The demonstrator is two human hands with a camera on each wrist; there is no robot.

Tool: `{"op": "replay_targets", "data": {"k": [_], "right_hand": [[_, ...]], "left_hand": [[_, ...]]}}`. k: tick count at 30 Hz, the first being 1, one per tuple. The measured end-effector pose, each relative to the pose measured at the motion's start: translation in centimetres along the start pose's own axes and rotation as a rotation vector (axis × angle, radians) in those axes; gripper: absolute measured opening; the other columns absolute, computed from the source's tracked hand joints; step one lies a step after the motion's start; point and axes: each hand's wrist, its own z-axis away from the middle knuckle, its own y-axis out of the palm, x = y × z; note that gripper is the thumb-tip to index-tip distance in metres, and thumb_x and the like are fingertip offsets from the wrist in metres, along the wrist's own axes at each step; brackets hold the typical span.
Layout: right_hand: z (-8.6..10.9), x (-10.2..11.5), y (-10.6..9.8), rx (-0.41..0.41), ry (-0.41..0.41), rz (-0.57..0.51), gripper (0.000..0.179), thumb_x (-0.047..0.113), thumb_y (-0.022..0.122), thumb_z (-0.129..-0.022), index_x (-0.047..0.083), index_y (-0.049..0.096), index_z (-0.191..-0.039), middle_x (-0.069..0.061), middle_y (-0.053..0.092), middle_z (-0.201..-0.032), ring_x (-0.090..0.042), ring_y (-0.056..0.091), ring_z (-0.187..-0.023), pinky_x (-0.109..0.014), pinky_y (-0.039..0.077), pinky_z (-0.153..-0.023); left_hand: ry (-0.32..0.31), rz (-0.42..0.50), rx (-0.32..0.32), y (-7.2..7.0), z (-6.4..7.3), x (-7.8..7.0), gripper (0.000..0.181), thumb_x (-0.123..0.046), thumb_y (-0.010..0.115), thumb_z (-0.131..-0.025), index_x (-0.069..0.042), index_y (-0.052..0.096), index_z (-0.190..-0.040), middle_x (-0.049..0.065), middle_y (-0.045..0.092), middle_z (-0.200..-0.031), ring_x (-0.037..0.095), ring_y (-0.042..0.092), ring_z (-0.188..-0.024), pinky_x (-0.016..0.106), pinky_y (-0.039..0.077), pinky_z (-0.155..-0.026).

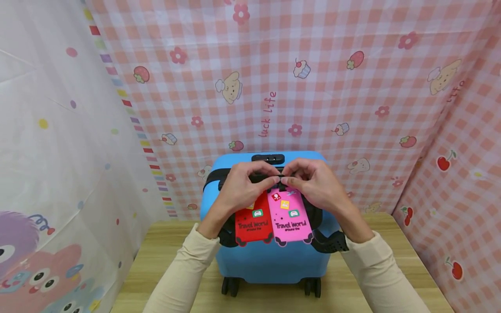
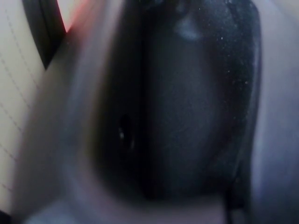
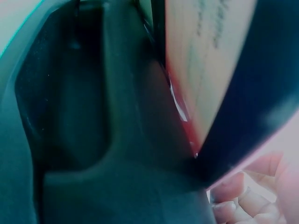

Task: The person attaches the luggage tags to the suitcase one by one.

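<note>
A red luggage tag (image 1: 253, 228) and a pink luggage tag (image 1: 291, 221) hang side by side in front of an upright blue suitcase (image 1: 274, 265). Above the tags, my left hand (image 1: 250, 182) pinches the black strap (image 1: 280, 186) at the pink tag's top between thumb and forefinger. My right hand (image 1: 313, 182) meets it there, thumb and forefinger pinching the same strap. The fingertips partly hide it. In the right wrist view, a pale card (image 3: 201, 60) with printed writing shows beside dark plastic, with curled fingers (image 3: 229, 191) below. The left wrist view is mostly dark and blurred.
A black combination lock (image 1: 268, 158) sits on the suitcase top, and a black belt (image 1: 215, 174) runs around it. Casters (image 1: 312, 287) stand on the wooden table (image 1: 172, 261). A pink checked cloth (image 1: 332, 100) hangs behind, with a white patterned sheet (image 1: 78, 143) at left.
</note>
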Motion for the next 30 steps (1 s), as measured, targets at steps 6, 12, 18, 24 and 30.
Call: {"op": "replay_targets", "data": {"k": [6,12,18,24,30], "right_hand": [[-0.06,0.1,0.16,-0.008,0.002,-0.01,0.004,0.009,0.069,-0.093,0.009,0.071,-0.095,-0.008,0.065,-0.074,-0.022,0.057,-0.063,-0.028,0.048,-0.055],[-0.06,0.09,0.25,-0.017,0.017,-0.016,0.004,0.01,0.068,-0.093,0.009,0.072,-0.095,-0.008,0.067,-0.077,-0.023,0.059,-0.066,-0.028,0.05,-0.055],[-0.03,0.07,0.3,-0.025,0.015,-0.011,0.004,0.011,0.069,-0.093,0.009,0.072,-0.095,-0.008,0.066,-0.077,-0.022,0.059,-0.065,-0.028,0.049,-0.055],[-0.03,0.08,0.34,-0.029,0.023,-0.016,0.005,0.011,0.069,-0.093,0.009,0.072,-0.097,-0.008,0.067,-0.077,-0.022,0.06,-0.066,-0.028,0.05,-0.056],[0.02,0.02,0.31,-0.028,0.022,-0.018,0.006,0.012,0.069,-0.093,0.009,0.072,-0.098,-0.008,0.066,-0.075,-0.022,0.059,-0.065,-0.028,0.05,-0.057]], "left_hand": [[0.012,-0.006,-0.016,0.06,-0.01,0.06,0.009,-0.018,0.07,-0.093,-0.018,0.077,-0.098,-0.007,0.073,-0.093,0.01,0.064,-0.081,0.031,0.053,-0.073],[0.012,-0.003,-0.024,0.09,0.01,0.09,0.009,-0.018,0.07,-0.093,-0.017,0.077,-0.099,-0.006,0.073,-0.093,0.01,0.065,-0.081,0.031,0.054,-0.074],[0.023,-0.001,-0.028,0.02,0.08,0.16,0.011,-0.018,0.07,-0.093,-0.016,0.078,-0.1,-0.005,0.074,-0.096,0.008,0.065,-0.085,0.03,0.055,-0.076],[0.036,0.003,-0.021,-0.1,0.17,0.31,0.013,-0.018,0.07,-0.093,-0.015,0.078,-0.103,-0.004,0.074,-0.099,0.008,0.066,-0.087,0.029,0.055,-0.077],[0.04,0.005,-0.014,-0.19,0.24,0.38,0.014,-0.018,0.071,-0.093,-0.015,0.078,-0.104,-0.003,0.074,-0.101,0.008,0.067,-0.086,0.029,0.056,-0.076]]}}
